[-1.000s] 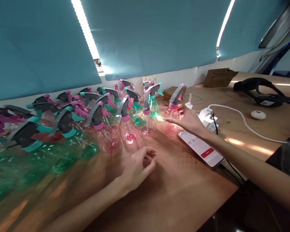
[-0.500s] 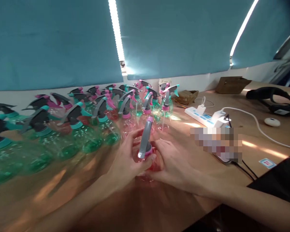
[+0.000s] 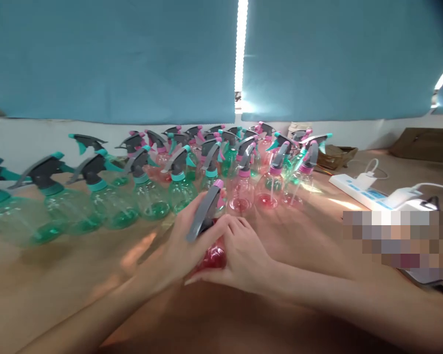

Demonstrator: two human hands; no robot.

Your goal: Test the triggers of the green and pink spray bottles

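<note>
Both of my hands hold one pink spray bottle (image 3: 213,256) over the wooden table (image 3: 59,290). My left hand (image 3: 184,246) is wrapped round its neck, just under the grey trigger head (image 3: 205,212), which tilts to the left. My right hand (image 3: 239,253) cups the clear pink body from the right. Behind them stand several spray bottles in rows, green ones (image 3: 149,189) on the left and pink ones (image 3: 268,184) on the right.
A white power strip (image 3: 358,192) with plugged chargers and a white cable lies at the right. A blurred-out patch (image 3: 395,236) covers something near the right edge. A brown box (image 3: 423,143) and a small basket (image 3: 335,155) sit by the back wall under blue blinds.
My right hand took a pink bottle from the row and brought it to my left hand; now both grip it and its head tilts left. The view has swung left.
</note>
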